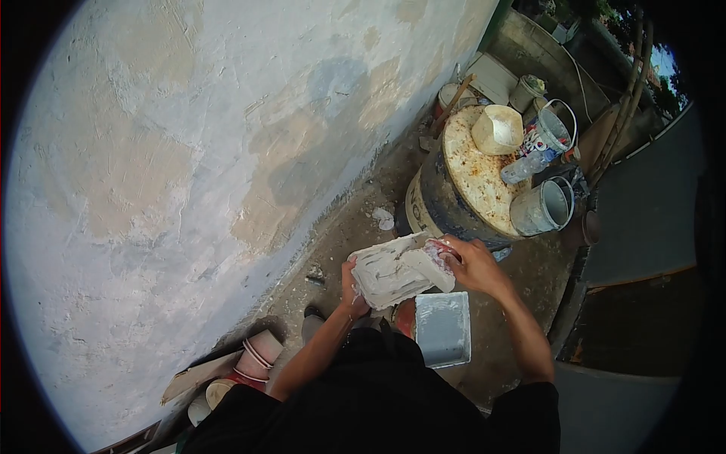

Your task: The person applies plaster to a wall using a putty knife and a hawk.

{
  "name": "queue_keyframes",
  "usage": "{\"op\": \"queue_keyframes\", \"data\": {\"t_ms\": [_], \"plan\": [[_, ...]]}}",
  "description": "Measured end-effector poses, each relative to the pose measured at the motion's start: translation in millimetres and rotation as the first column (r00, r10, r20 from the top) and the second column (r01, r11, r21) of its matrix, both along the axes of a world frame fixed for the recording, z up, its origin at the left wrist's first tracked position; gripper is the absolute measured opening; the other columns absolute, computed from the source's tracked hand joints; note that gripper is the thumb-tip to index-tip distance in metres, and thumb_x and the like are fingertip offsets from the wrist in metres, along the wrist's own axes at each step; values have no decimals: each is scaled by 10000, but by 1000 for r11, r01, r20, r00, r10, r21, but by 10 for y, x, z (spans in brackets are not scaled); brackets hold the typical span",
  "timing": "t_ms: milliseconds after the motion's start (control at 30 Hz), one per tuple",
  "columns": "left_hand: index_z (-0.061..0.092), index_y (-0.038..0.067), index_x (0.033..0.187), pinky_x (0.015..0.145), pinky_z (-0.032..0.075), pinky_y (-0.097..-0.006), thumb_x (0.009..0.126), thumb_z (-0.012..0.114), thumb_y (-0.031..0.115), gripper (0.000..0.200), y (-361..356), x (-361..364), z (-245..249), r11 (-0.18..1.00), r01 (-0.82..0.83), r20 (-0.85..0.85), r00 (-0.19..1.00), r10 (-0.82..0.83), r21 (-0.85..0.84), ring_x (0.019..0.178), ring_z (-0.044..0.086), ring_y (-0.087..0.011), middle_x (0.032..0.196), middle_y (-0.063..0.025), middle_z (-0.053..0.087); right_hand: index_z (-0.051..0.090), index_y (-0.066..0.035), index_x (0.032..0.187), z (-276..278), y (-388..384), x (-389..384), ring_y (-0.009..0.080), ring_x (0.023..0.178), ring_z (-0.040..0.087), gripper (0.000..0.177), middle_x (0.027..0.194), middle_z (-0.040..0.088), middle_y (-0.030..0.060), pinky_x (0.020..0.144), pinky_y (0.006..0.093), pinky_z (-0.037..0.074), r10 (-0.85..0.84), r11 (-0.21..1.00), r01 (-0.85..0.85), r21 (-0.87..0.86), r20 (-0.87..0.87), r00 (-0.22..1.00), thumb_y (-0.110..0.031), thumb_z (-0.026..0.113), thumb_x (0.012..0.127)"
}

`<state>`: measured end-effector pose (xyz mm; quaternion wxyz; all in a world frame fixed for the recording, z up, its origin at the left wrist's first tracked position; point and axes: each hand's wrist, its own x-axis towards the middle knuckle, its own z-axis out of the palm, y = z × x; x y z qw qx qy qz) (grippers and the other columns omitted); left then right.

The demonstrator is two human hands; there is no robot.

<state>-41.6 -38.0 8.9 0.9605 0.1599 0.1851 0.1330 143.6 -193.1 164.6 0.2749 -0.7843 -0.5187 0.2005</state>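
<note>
My left hand [352, 289] is closed round the left edge of a tray [386, 274] smeared with whitish-grey paste. Over the tray's right side, my right hand [467, 265] grips a scraper [428, 266] with paste on its blade and a reddish, paste-spotted handle. The blade rests on or just above the paste; the exact contact is hard to make out. Below the tray, close to my body, stands a grey rectangular container [443, 330] with a whitish rim.
A plastered wall [189, 136] with beige patches fills the left. Ahead on the right, a rusty-topped drum [473, 170] bears a cut container [497, 130], a clear bottle [528, 166] and buckets [541, 207]. Pinkish pots [259, 356] and a board [198, 376] lie at lower left.
</note>
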Motion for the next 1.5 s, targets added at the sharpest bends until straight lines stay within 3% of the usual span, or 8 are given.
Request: {"op": "queue_keyframes", "data": {"t_ms": [267,767,967,1067,1167,1267,1367,1500], "plan": [[433,26,1339,1018,447,-442,905,363,451,611,-53,32,23,999,0,4,1000,0,36,1167,567,-315,1302,-181,544,615,-130,1191,-56,116,93,317,744,597,355,859,664,142,742,409,460,63,987,-84,-134,-154,986,-65,615,841],[416,21,1382,1006,458,-456,890,360,557,730,-103,39,206,985,118,-91,990,-107,124,1156,576,-339,1318,-189,536,616,-100,1172,17,445,-177,394,833,614,295,878,655,197,739,476,465,413,906,-412,-98,-9,911,-101,588,878],[413,17,1382,1006,461,-431,910,365,532,700,-5,-14,123,997,27,-35,999,-25,75,1162,578,-320,1322,-185,535,612,-82,1153,228,351,-62,398,687,604,302,758,630,204,617,451,456,203,979,-203,4,-21,979,-54,599,853],[414,12,1379,1010,458,-430,914,363,522,692,29,-1,180,996,-8,-27,1000,10,86,1166,577,-318,1317,-185,540,610,-75,1149,169,329,-66,397,629,594,313,709,614,204,575,438,445,144,988,-148,41,96,985,-27,598,840],[418,10,1376,1010,457,-430,918,362,518,686,30,13,140,995,-12,-18,1000,14,99,1164,578,-314,1307,-185,548,610,-66,1140,190,381,-94,403,659,607,313,743,628,215,591,442,455,71,995,-69,-70,28,997,-25,600,830],[430,12,1368,1005,460,-426,922,361,526,684,7,-4,192,995,11,-49,999,-6,97,1151,587,-311,1291,-180,561,606,-52,1138,9,422,-92,411,700,619,320,767,635,226,622,452,465,94,995,-96,-16,-85,992,-20,603,820],[443,21,1362,1003,460,-436,912,360,546,696,-38,21,143,994,51,-84,996,-44,92,1151,586,-315,1288,-172,565,600,-43,1144,-209,443,-141,418,746,625,324,791,644,228,662,458,472,160,986,-160,54,9,987,-21,602,820],[447,33,1365,1009,453,-455,892,356,569,721,5,9,124,995,58,-90,995,-51,82,1166,575,-325,1306,-165,555,606,-43,1135,-62,552,-223,414,778,631,315,814,652,230,699,469,480,192,980,-193,-45,-36,981,-25,604,820]]}}
